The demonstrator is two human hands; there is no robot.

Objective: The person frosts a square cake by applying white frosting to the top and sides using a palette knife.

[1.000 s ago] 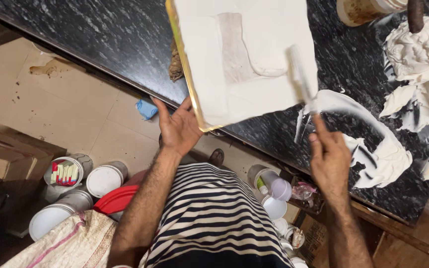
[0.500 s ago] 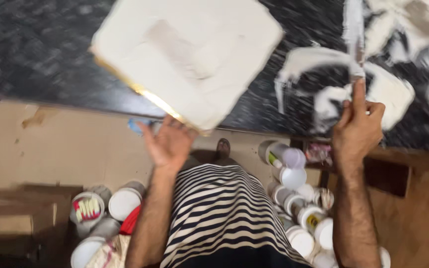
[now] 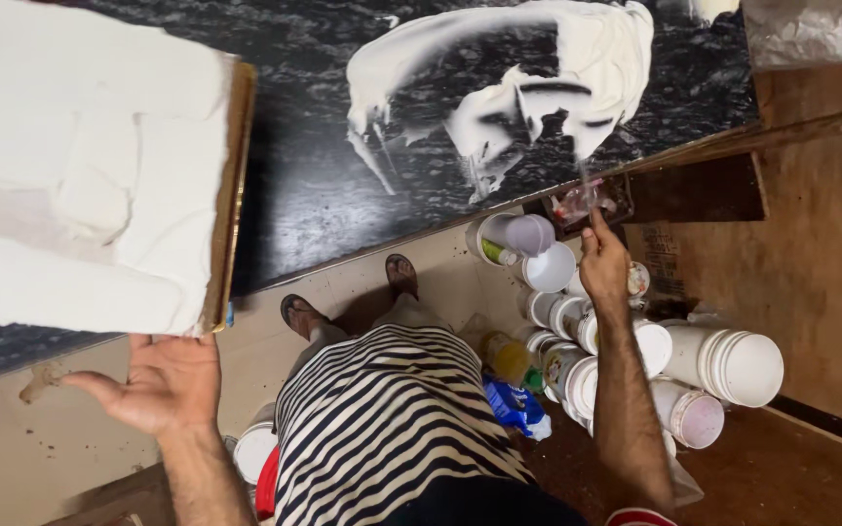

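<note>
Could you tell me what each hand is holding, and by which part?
The left hand supports the plastered board from beneath its near edge. The right hand grips something blurred; what, cannot be told.

Left hand open, palm up, fingers spread, just below the corner of a square board thickly coated in white plaster; board's wooden edge showing along its right side, whether touching the hand, hard to tell. Right hand raised near the table's front edge, grip closed on a thin blade, blurred, hard to make out. Above it, a broad smear of white plaster spread across the black marbled table. Down on the floor, a cluster of white plastic tubs just beside the right forearm. Striped shirt and sandalled feet in the middle.
</note>
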